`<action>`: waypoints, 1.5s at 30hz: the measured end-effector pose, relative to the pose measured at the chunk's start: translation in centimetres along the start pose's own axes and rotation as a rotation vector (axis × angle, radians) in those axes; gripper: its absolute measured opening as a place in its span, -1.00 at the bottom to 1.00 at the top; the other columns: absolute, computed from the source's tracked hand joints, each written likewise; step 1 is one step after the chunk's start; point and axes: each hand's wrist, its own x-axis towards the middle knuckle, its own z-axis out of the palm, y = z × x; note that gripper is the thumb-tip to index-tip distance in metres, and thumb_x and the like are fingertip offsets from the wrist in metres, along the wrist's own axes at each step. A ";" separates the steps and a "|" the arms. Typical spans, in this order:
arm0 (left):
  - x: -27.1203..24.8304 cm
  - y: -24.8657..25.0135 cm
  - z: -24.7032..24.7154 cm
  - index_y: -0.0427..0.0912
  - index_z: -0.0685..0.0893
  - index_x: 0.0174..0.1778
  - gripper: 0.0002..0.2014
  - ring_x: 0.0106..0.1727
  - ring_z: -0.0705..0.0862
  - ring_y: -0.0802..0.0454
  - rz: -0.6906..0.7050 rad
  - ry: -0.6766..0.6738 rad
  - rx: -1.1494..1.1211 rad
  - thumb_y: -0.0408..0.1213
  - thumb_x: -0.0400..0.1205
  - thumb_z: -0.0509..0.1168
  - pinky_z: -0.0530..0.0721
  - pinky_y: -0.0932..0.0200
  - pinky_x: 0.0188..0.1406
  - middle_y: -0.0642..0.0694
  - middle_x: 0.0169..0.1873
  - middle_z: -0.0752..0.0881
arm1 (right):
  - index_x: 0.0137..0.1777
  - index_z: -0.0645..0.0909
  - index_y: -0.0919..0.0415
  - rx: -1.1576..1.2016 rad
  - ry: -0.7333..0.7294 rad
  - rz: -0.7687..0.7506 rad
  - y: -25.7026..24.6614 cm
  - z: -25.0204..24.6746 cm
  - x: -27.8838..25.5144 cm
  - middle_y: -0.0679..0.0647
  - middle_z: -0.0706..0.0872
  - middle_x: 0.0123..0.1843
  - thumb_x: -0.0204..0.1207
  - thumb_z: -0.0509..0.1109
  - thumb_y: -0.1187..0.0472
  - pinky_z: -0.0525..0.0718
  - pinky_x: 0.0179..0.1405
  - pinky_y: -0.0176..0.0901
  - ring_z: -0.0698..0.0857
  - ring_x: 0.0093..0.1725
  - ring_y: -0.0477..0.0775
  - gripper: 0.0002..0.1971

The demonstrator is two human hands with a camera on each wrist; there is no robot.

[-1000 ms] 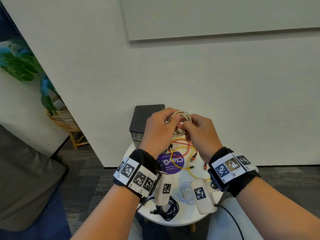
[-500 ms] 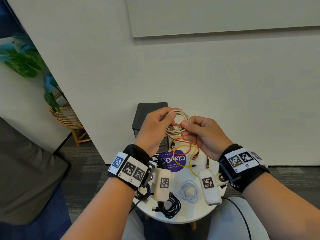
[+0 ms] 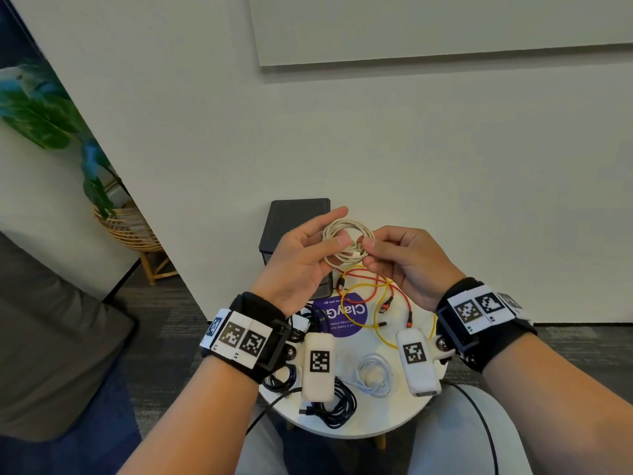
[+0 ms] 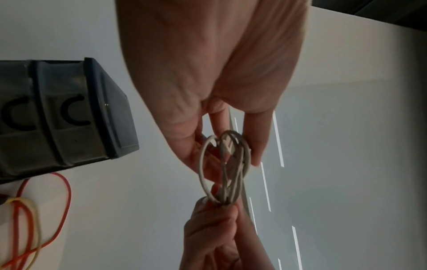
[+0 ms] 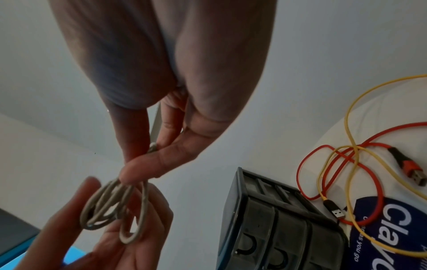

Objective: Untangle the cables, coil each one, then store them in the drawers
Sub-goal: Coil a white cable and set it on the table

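While the right hand (image 3: 406, 262) pinches one side of the coiled beige cable (image 3: 347, 246) between thumb and forefinger, the left hand (image 3: 301, 258) cradles the opposite side with its fingers extended and loosely spread, thumb laid across the loops. The coil is held in the air above the far edge of the round white table (image 3: 394, 419), just in front of the dark drawer unit (image 3: 294, 221). Beneath the hands, a red cable (image 3: 363, 279) and a yellow cable (image 3: 380, 332) lie tangled together, partly over a purple sticker (image 3: 346, 318). Nearer the person rest a coiled white cable (image 3: 373, 375) and a coiled black cable (image 3: 339, 409).
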 end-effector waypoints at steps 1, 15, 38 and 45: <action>0.0 0.0 -0.1 -0.23 0.59 0.54 -0.42 0.14 0.77 -0.04 0.002 -0.010 -0.014 -0.44 0.54 0.42 0.73 0.03 0.29 -0.20 0.10 0.79 | -0.02 0.75 0.39 0.008 0.003 0.002 0.0 0.0 0.1 0.19 0.79 -0.28 0.44 0.50 0.30 0.80 -0.27 -0.33 0.77 -0.32 -0.02 -0.82; 0.0 0.2 -0.7 -0.21 0.58 0.55 -0.36 0.16 0.79 0.01 0.019 -0.032 -0.027 -0.64 0.50 0.36 0.76 0.18 0.10 -0.18 0.12 0.79 | -0.14 0.73 0.35 0.051 0.040 -0.004 0.0 0.9 0.5 0.18 0.76 -0.33 0.49 0.48 0.36 0.78 -0.32 -0.35 0.75 -0.37 -0.04 -0.96; 0.5 -0.8 -2.9 -0.23 0.62 0.47 -0.56 0.27 0.77 -0.21 -0.185 0.046 0.290 -0.63 0.70 0.21 0.74 -0.10 0.33 -0.26 0.26 0.78 | -0.14 0.67 0.35 -0.029 -0.032 0.138 2.0 0.0 0.9 0.29 0.81 -0.11 0.54 0.45 0.47 0.82 -0.24 -0.29 0.85 -0.18 0.10 -0.93; 0.5 -5.0 -4.0 -0.27 0.66 0.40 -0.64 0.15 0.83 -0.15 -0.261 0.113 0.511 -0.55 0.69 0.32 0.80 0.02 0.17 -0.24 0.10 0.83 | -0.17 0.70 0.34 -0.162 0.066 0.250 5.6 -1.5 1.0 0.27 0.82 -0.18 0.53 0.49 0.51 0.83 -0.24 -0.26 0.85 -0.20 0.10 -0.89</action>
